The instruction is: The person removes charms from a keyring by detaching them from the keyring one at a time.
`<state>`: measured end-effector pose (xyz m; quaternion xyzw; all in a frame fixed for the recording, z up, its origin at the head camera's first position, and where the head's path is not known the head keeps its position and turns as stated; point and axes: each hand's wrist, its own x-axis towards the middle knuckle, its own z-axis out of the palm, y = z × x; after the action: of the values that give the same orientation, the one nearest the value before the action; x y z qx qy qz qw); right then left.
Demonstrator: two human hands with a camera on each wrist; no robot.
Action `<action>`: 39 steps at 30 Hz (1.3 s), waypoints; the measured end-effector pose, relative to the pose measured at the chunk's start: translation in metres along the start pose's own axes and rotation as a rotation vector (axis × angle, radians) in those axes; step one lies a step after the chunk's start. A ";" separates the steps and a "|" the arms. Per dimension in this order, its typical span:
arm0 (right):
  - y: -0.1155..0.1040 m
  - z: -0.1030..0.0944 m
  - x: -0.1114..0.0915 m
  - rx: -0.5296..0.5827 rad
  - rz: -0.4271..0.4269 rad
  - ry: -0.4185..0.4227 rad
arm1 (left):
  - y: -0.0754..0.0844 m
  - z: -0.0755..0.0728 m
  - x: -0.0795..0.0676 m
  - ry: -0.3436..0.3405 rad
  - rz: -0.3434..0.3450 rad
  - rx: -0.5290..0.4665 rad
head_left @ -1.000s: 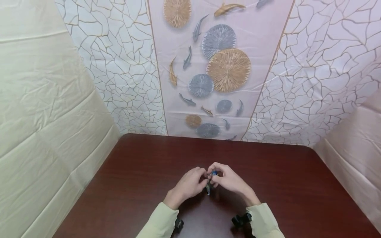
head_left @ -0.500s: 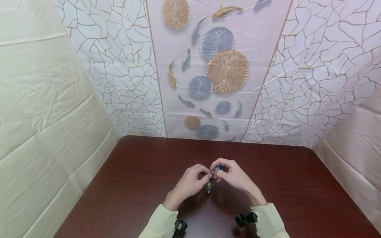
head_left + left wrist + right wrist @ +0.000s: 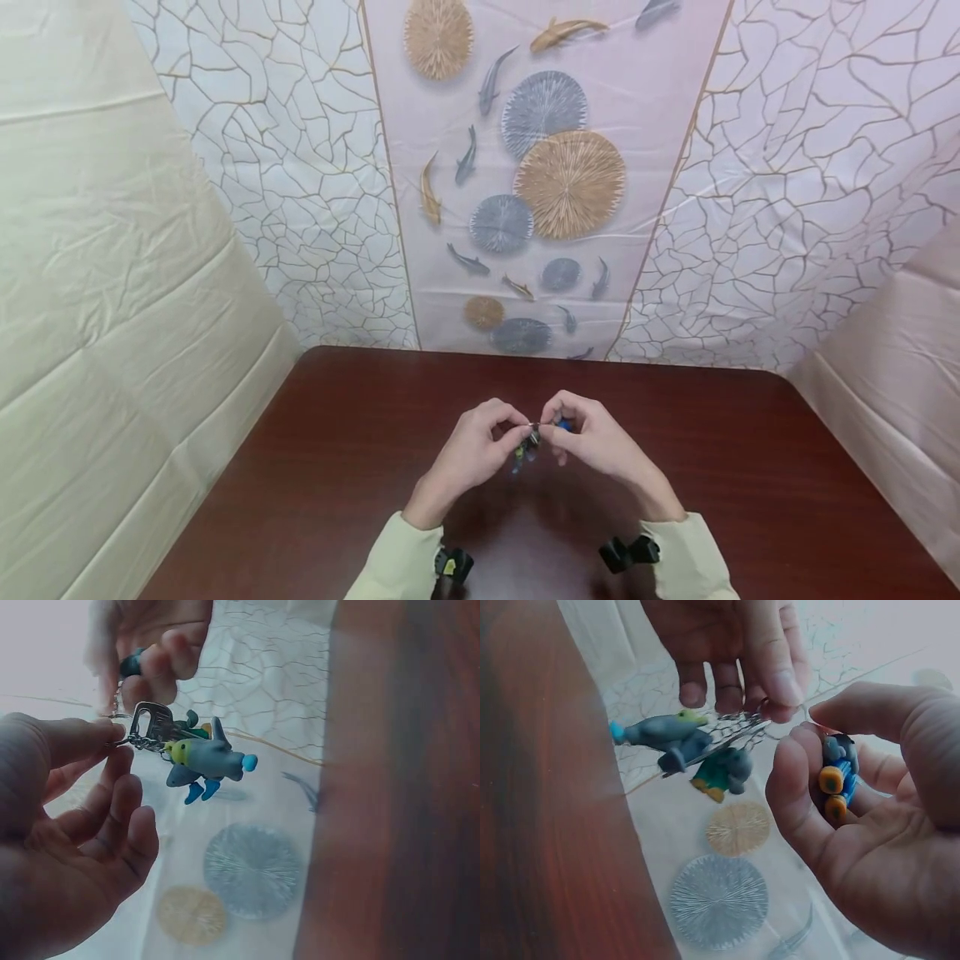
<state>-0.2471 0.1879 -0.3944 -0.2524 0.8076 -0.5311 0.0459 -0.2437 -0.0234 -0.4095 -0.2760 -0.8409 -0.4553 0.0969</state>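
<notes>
1. Our left hand [image 3: 472, 446] is nearly closed at the tips, thumb and forefinger pinching a thin metal ring [image 3: 118, 742]; its other fingers bend loosely, clear of the hanging pieces.
2. Our right hand [image 3: 596, 442] is curled, thumb and fingertip almost meeting; a blue figure [image 3: 835, 766] with orange feet lies inside the bent fingers, and a short chain [image 3: 117, 700] runs from it towards the ring; what exactly those tips pinch is too small to tell.
3. Just beyond the left fingertips hang a metal clasp [image 3: 152, 720], a grey figure [image 3: 210, 760] with a yellow head and blue feet, and a green figure [image 3: 718, 776] partly hidden by it in the left wrist view; all dangle in the air above the worktop [image 3: 322, 475].
4. We judge that the fine pinch leaves the small ring exposed between both sets of tips; tucking the blue figure into the palm probably keeps it out of the way, while the others hang free by their own weight.
5. Against half a second ago, both hands are a little higher in the head view; the blue figure sits further right, and the hanging figures are drawn up closer to the fingertips; a second ago, the hands were bunched tighter, lower down.
</notes>
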 end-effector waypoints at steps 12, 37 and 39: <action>-0.019 0.002 -0.004 -0.090 0.080 0.006 | 0.017 -0.007 -0.003 0.045 0.088 -0.015; -0.039 0.000 -0.014 -0.119 -0.090 0.164 | 0.027 -0.002 -0.003 0.101 0.204 -0.109; -0.040 0.000 -0.015 -0.117 -0.096 0.175 | 0.026 -0.002 -0.002 0.123 0.261 -0.095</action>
<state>-0.2200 0.1818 -0.3619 -0.2459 0.8251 -0.5045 -0.0653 -0.2275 -0.0145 -0.3912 -0.3590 -0.7678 -0.4943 0.1932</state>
